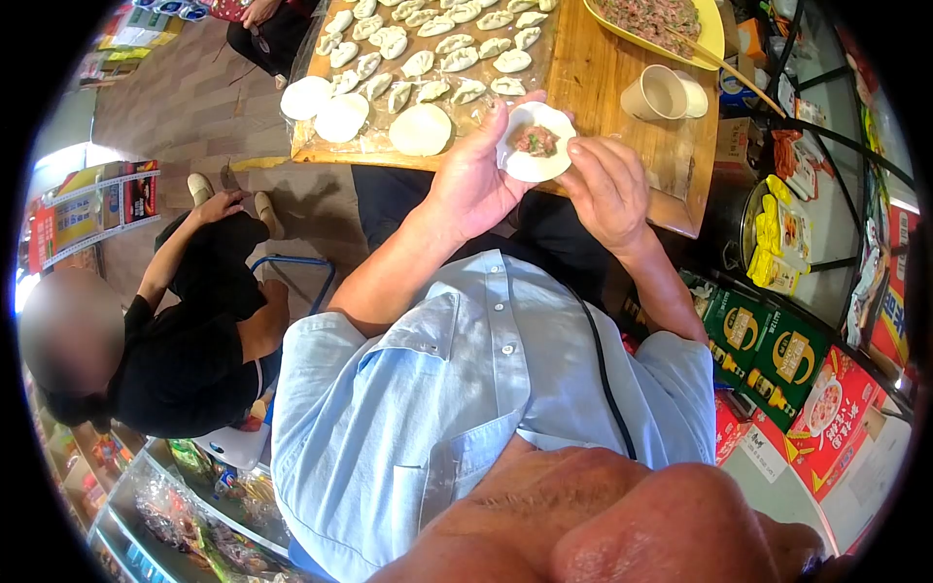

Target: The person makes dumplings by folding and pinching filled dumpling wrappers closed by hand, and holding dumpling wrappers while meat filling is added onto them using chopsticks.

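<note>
A round dough wrapper with a lump of meat filling in its middle lies in my left hand, held at its edge by the thumb and fingers. The fingertips of my right hand pinch the wrapper's right edge. Just past my left hand, three flat wrappers, one of them nearest, lie along the table's front edge. Behind them are rows of folded dumplings. A yellow bowl of meat filling with chopsticks sits at the back right.
Paper cups stand on the wooden table, right of my hands. A person in black sits at the left; another person's hand shows at the top left. Shelves and green boxes are at the right.
</note>
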Demonstrator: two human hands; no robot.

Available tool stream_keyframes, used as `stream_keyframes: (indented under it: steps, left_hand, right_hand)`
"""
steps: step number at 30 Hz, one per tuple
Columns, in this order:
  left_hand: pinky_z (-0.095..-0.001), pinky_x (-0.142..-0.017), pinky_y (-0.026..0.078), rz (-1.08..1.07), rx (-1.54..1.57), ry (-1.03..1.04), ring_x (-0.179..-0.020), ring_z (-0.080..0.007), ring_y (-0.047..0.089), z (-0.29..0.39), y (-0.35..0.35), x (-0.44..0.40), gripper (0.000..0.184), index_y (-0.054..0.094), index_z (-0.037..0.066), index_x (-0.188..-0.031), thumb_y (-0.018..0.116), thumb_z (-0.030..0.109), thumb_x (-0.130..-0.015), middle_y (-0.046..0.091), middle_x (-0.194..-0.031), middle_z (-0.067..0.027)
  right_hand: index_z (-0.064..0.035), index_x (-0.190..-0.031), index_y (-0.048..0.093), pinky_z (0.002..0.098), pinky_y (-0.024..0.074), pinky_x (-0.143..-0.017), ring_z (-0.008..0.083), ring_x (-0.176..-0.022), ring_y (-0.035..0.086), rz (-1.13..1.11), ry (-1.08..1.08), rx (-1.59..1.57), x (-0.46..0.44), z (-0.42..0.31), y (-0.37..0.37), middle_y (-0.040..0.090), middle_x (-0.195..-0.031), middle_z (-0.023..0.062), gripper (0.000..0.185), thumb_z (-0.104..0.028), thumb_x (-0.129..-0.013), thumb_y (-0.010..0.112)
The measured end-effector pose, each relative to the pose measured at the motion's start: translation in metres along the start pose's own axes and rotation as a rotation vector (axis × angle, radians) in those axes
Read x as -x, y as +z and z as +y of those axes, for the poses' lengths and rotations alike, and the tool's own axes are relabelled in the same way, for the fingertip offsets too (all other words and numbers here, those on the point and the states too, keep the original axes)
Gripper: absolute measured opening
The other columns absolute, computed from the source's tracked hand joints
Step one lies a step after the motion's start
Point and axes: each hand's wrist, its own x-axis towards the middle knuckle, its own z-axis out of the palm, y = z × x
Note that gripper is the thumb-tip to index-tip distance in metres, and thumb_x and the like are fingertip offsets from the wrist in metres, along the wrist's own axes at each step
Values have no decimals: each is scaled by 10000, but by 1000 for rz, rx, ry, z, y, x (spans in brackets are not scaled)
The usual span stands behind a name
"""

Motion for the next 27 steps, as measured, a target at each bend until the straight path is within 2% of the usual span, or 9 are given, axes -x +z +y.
stream_keyframes:
  steps: [7,9,12,25,27]
  left_hand:
    - [-417,-1076,483,10,-8,-3,-1271,-270,554,0,0,0,637,400,31,-1459,453,497,-1027,544,-1377,-180]
    - [-413,-1074,477,-60,71,-17,-1258,-287,562,-1,-4,0,560,389,37,-1450,460,422,-1049,551,-1360,-207]
    - [-413,-1069,479,-49,81,-30,-1240,-280,573,-3,-5,0,569,392,33,-1444,473,428,-1043,559,-1349,-197]
    - [-412,-1068,472,43,40,-43,-1252,-263,562,-8,-6,-2,606,430,15,-1436,447,475,-1041,556,-1376,-165]
    - [-397,-1063,483,28,92,-54,-1238,-252,579,-8,-8,-2,520,492,5,-1364,479,415,-1045,589,-1329,-155]
  right_hand:
    - [-53,-1165,680,358,555,-797,260,-994,629,9,-19,-17,0,-1,-1,678,-1110,68,470,-42,-716,821]
    - [-59,-1128,705,350,559,-779,251,-978,627,26,-29,-22,-2,-3,-1,693,-1094,64,417,-33,-724,806]
    - [-69,-1106,724,335,558,-754,242,-950,630,7,-81,2,-1,-2,-3,708,-1067,56,382,-18,-732,784]
    - [-64,-1100,744,317,548,-693,233,-883,643,-17,-90,-34,1,-6,-5,721,-953,58,414,15,-694,744]
    - [-57,-1097,744,320,545,-684,234,-870,644,-2,-85,-39,-1,-7,-6,715,-928,63,418,19,-687,744]
